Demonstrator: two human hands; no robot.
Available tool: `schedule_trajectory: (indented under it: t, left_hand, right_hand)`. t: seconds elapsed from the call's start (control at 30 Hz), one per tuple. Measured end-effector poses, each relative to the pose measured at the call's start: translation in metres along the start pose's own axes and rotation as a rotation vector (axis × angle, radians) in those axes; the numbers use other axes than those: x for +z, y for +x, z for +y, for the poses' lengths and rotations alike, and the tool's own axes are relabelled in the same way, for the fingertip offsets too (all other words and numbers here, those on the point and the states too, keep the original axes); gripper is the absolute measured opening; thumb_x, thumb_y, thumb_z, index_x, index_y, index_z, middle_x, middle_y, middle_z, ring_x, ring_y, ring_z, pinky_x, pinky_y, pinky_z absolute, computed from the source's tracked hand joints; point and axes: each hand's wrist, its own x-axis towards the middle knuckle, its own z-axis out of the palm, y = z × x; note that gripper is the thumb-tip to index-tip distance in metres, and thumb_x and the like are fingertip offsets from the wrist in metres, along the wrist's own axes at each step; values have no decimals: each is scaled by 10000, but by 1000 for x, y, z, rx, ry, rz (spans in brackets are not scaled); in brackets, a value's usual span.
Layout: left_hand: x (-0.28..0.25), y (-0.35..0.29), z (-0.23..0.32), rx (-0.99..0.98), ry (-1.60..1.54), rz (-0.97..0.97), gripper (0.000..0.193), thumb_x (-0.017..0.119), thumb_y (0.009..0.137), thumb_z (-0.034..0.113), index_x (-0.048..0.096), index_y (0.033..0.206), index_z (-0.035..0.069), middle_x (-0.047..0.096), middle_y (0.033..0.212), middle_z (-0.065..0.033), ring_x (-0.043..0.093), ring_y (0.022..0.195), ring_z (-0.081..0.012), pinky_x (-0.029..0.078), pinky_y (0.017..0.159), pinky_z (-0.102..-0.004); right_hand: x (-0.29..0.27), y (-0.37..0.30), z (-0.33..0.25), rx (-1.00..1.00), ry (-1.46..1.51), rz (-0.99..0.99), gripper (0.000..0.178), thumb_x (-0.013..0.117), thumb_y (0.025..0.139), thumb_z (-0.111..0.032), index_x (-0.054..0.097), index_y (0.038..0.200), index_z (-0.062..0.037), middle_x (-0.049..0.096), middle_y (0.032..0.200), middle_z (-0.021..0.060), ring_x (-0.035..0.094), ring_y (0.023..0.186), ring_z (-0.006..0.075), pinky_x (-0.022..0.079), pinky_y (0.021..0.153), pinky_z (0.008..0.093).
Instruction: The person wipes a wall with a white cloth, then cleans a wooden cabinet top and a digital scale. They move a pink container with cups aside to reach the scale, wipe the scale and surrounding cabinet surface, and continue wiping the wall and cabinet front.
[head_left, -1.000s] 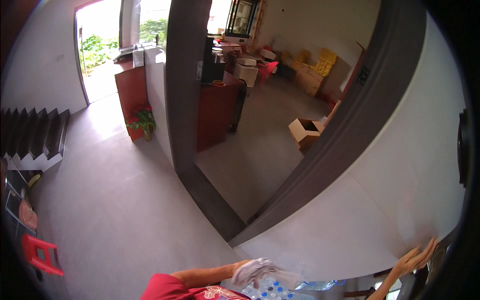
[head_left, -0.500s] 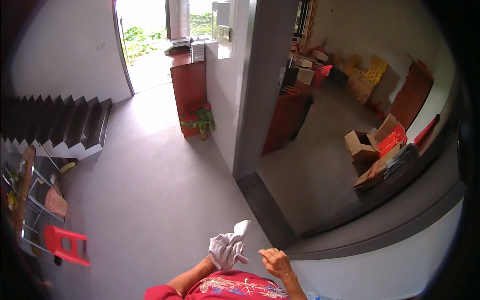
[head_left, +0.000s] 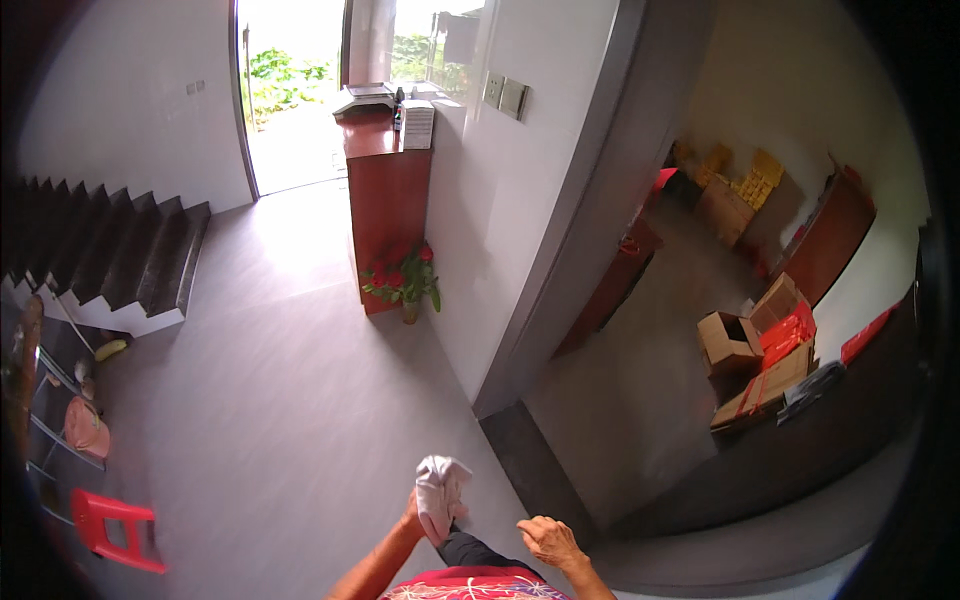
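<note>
Head view, cloth: pale grey-white, crumpled fabric cloth (head_left: 441, 497), held up in front of the body, beside a dark-trousered leg (head_left: 470, 548).
Left hand (head_left: 412, 508): closed round the cloth, partly hidden behind the folds.
Right hand (head_left: 551, 539): apart from the cloth, fingers loosely curled, nothing visible in the grasp; how far closed, cannot tell.
Slip risk: could fall to the floor through a slack hold, being soft and gripped by one hand only.
Trip risk: could catch a foot on the dark threshold strip (head_left: 537, 472), perhaps through watching the cloth instead; raised or flush, cannot tell.
Knock risk: could graze knuckles on the dark grey door frame (head_left: 588, 200) by passing too close on the right.
Floor: smooth and grey (head_left: 290, 400), shining near the bright open doorway (head_left: 290, 150); possibly slick if wet.
Left side: red plastic stool (head_left: 120, 530), with dark-treaded stairs (head_left: 110, 250) farther off.
Ahead: tall reddish-brown wooden cabinet (head_left: 390, 200), with a red-flowered green plant (head_left: 405, 285) at its foot.
Right-hand room: open brown cardboard box (head_left: 730, 343), near flattened brown cardboard (head_left: 765, 385) and bright red plastic sheeting (head_left: 788, 335); stacked yellow packs (head_left: 762, 175) beyond.
</note>
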Motion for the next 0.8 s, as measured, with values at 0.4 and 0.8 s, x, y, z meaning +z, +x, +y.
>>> schedule_trajectory:
  t: [0.4, 0.8]
  left_hand:
    - [162, 290, 304, 591, 451, 160, 372, 442, 979, 259, 439, 1296, 64, 515, 1157, -71, 513, 1018, -194, 430, 874, -331]
    - [260, 479, 402, 1514, 863, -27, 381, 557, 858, 209, 532, 1184, 14, 495, 1156, -211, 464, 1080, -358, 345, 903, -467]
  right_hand:
    - [-278, 277, 9, -371, -144, 1072, 287, 584, 808, -13, 615, 1094, -11, 540, 1155, 154, 510, 1053, 330, 418, 903, 426]
    - [-477, 449, -24, -172, -858, 1371, 491, 384, 956, -446, 508, 1316, -135, 446, 1386, 68, 331, 1337, 286, 224, 1060, 450]
